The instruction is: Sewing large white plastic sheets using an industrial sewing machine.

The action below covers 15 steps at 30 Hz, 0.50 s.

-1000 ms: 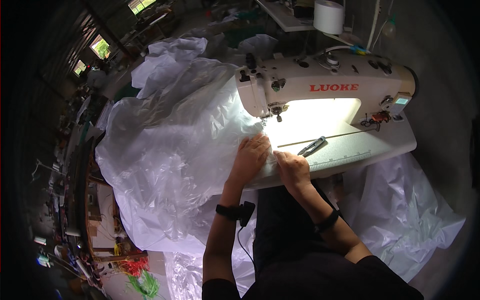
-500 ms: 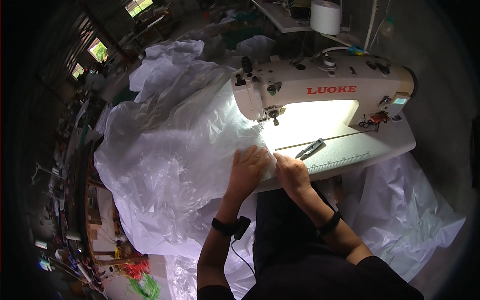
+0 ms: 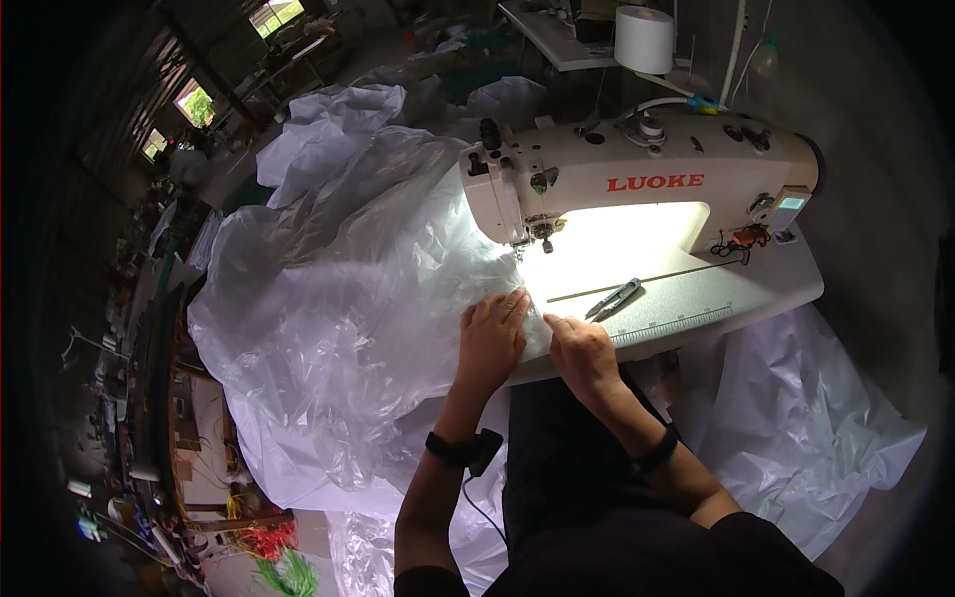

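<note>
A large translucent white plastic sheet (image 3: 338,298) lies in loose folds over the left of the sewing table. Its right edge runs under the needle area of a white sewing machine (image 3: 637,159), lit by a bright lamp. Flat on the sheet, just short of the needle, rests my left hand (image 3: 491,336) with its fingers stretched forward. Close by on the right, my right hand (image 3: 584,353) has its thumb and forefinger pinched at the sheet's edge. Thread snips (image 3: 615,299) lie on the machine bed beyond my right hand.
A white thread cone (image 3: 644,40) stands behind the machine. More white sheeting (image 3: 796,428) hangs below the table's right side. Red and green strands (image 3: 284,557) lie at the lower left. A small cord with an orange piece (image 3: 748,237) lies by the machine's right column.
My left hand's fingers have drawn closer together and the hand has shifted slightly. My right hand has slid a little toward me along the sheet's edge.
</note>
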Tool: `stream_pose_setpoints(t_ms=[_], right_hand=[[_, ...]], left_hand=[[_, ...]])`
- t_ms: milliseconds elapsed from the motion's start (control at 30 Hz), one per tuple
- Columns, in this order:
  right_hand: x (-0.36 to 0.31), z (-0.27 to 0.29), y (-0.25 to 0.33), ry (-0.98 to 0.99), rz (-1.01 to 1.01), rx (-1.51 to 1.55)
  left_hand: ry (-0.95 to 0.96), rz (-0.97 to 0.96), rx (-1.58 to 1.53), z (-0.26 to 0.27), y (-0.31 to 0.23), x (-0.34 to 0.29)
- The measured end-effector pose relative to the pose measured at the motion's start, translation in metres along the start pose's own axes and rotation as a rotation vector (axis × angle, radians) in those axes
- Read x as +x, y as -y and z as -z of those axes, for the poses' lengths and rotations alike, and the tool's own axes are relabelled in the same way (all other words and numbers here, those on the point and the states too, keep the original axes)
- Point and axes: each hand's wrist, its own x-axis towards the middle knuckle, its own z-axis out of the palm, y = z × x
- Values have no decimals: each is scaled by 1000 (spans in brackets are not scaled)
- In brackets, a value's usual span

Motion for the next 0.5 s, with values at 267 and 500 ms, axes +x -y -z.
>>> stream_pose_setpoints(t_ms=[267,500], right_hand=[[-2,0,0,93,5,-75],[-2,2,-3,98,39,-85]], left_hand=[[33,-224,-24,-7,8,0],[68,-101,-57,3,-1,-16]])
